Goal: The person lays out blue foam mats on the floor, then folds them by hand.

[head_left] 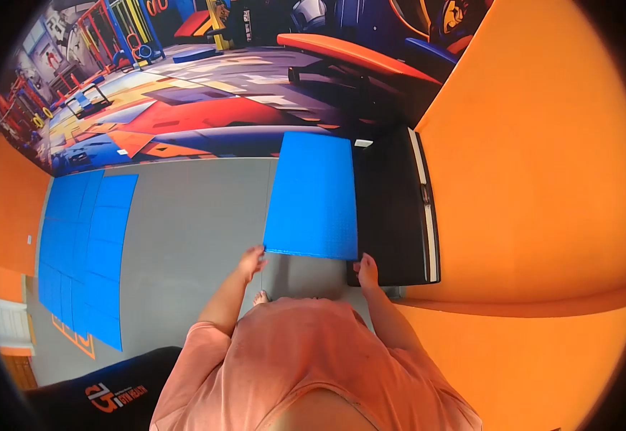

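A blue exercise mat (311,194) stretches out in front of me, its near edge toward my body. My left hand (254,260) grips the near left corner with closed fingers. At the near right corner, my right hand (367,271) is closed on the mat's edge. The mat's right side overlaps a large black padded block (392,208) with a white strip and a handle along its side. A shadow on the grey floor shows below the mat's near edge.
Several blue mats (87,251) lie side by side on the grey floor (191,230) at left. A black item with an orange logo (112,388) is at lower left. A mural wall (205,79) stands ahead, an orange wall (535,172) at right.
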### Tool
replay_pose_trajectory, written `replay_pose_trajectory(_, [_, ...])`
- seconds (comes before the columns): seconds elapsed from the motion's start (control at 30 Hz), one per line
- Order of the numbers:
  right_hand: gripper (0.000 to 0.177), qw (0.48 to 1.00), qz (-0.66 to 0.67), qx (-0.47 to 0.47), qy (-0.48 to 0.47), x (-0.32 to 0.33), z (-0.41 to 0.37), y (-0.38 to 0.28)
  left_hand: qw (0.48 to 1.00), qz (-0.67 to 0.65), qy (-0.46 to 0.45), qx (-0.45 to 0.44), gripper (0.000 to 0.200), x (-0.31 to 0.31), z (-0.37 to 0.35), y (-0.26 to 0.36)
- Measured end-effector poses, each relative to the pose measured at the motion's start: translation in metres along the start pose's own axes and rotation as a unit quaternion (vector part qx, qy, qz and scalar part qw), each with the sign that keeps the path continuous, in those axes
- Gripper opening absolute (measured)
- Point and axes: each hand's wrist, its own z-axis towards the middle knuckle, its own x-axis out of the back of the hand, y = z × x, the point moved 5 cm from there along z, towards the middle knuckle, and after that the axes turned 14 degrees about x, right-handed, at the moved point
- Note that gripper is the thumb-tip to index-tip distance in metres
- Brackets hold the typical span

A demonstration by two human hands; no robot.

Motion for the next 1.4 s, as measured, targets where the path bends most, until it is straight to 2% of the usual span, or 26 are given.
replay_pose_trajectory(0.03, [0.048, 0.999, -0.030, 0.009, 0.040, 0.014, 0.000, 0.043, 0.999, 0.011, 0.025, 0.028, 0.058, 0.007, 0.011, -0.039])
replay_pose_trajectory(0.1, [0.054, 0.974, -0.217, 0.022, 0.067, 0.046, -0.008, 0.104, 0.984, 0.149, 0.038, 0.088, 0.052, 0.010, -0.007, -0.095])
replay_pose_trajectory(0.17, [0.058, 0.979, -0.185, -0.071, -0.047, 0.079, -0.032, 0.107, 0.975, 0.217, -0.046, 0.024, 0.046, 0.009, -0.039, -0.136])
replay_pose_trajectory(0.23, [0.061, 0.970, -0.168, -0.170, -0.038, 0.131, -0.024, 0.212, 0.968, 0.241, -0.037, 0.055, 0.044, 0.028, -0.046, -0.193])
replay_pose_trajectory(0.3, [0.061, 0.965, -0.208, -0.152, -0.044, 0.155, -0.044, 0.180, 0.955, 0.284, 0.068, 0.058, 0.046, 0.053, -0.069, -0.223])
replay_pose_trajectory(0.37, [0.062, 0.957, -0.254, -0.132, -0.052, 0.173, -0.049, 0.164, 0.932, 0.285, 0.202, 0.099, 0.046, 0.089, -0.057, -0.288])
replay_pose_trajectory(0.4, [0.060, 0.949, -0.282, -0.127, -0.056, 0.184, -0.044, 0.167, 0.933, 0.280, 0.203, 0.101, 0.046, 0.085, -0.064, -0.291])
replay_pose_trajectory(0.47, [0.059, 0.939, -0.315, -0.118, -0.066, 0.196, -0.034, 0.165, 0.932, 0.190, 0.220, 0.215, 0.047, 0.082, -0.088, -0.310])
replay_pose_trajectory(0.5, [0.058, 0.940, -0.308, -0.113, -0.095, 0.195, -0.026, 0.157, 0.933, 0.182, 0.221, 0.217, 0.047, 0.078, -0.086, -0.316])
replay_pose_trajectory(0.57, [0.057, 0.937, -0.307, -0.104, -0.132, 0.194, -0.010, 0.156, 0.966, 0.124, 0.145, 0.176, 0.048, 0.065, -0.075, -0.327])
replay_pose_trajectory(0.6, [0.058, 0.932, -0.325, -0.054, -0.152, 0.187, 0.002, 0.164, 0.966, 0.113, 0.147, 0.179, 0.048, 0.061, -0.067, -0.334])
replay_pose_trajectory(0.63, [0.058, 0.924, -0.342, -0.002, -0.173, 0.179, 0.014, 0.163, 0.980, 0.101, 0.118, 0.124, 0.050, 0.051, -0.055, -0.330])
replay_pose_trajectory(0.67, [0.058, 0.920, -0.347, 0.007, -0.185, 0.170, 0.023, 0.166, 0.990, 0.087, 0.091, 0.068, 0.052, 0.046, -0.047, -0.328])
replay_pose_trajectory(0.77, [0.053, 0.922, -0.328, 0.029, -0.202, 0.122, 0.043, 0.151, 0.986, 0.083, 0.141, 0.041, 0.055, 0.031, -0.075, -0.298])
replay_pose_trajectory(0.8, [0.049, 0.936, -0.274, -0.006, -0.222, 0.103, 0.045, 0.144, 0.978, 0.121, 0.161, 0.060, 0.058, 0.028, -0.096, -0.281])
replay_pose_trajectory(0.83, [0.046, 0.944, -0.220, -0.041, -0.242, 0.082, 0.047, 0.134, 0.979, 0.102, 0.169, 0.059, 0.058, 0.030, -0.109, -0.277])
replay_pose_trajectory(0.9, [0.041, 0.931, -0.227, -0.031, -0.286, 0.038, 0.042, 0.089, 0.967, 0.114, 0.210, 0.092, 0.059, 0.038, -0.122, -0.281])
replay_pose_trajectory(1.0, [0.041, 0.918, -0.185, -0.005, -0.351, -0.032, 0.015, 0.016, 0.964, 0.104, 0.224, 0.104, 0.061, 0.069, -0.120, -0.322])
replay_pose_trajectory(1.07, [0.041, 0.907, -0.154, -0.041, -0.390, -0.072, -0.004, -0.012, 0.960, 0.070, 0.252, 0.100, 0.060, 0.087, -0.123, -0.347])
replay_pose_trajectory(1.1, [0.041, 0.900, -0.158, -0.030, -0.406, -0.091, -0.007, -0.018, 0.956, 0.055, 0.269, 0.101, 0.060, 0.095, -0.127, -0.359])
replay_pose_trajectory(1.2, [0.039, 0.868, -0.169, -0.025, -0.466, -0.140, -0.011, 0.000, 0.951, 0.005, 0.288, 0.111, 0.058, 0.117, -0.149, -0.371])
replay_pose_trajectory(1.27, [0.039, 0.823, -0.264, 0.059, -0.500, -0.166, -0.002, 0.025, 0.948, -0.024, 0.294, 0.117, 0.057, 0.128, -0.159, -0.381])
replay_pose_trajectory(1.33, [0.039, 0.782, -0.351, 0.127, -0.499, -0.185, -0.010, 0.015, 0.948, -0.072, 0.280, 0.130, 0.056, 0.143, -0.166, -0.393])
replay_pose_trajectory(1.4, [0.040, 0.717, -0.433, 0.116, -0.533, -0.205, -0.011, 0.020, 0.947, -0.116, 0.264, 0.143, 0.055, 0.159, -0.172, -0.406])
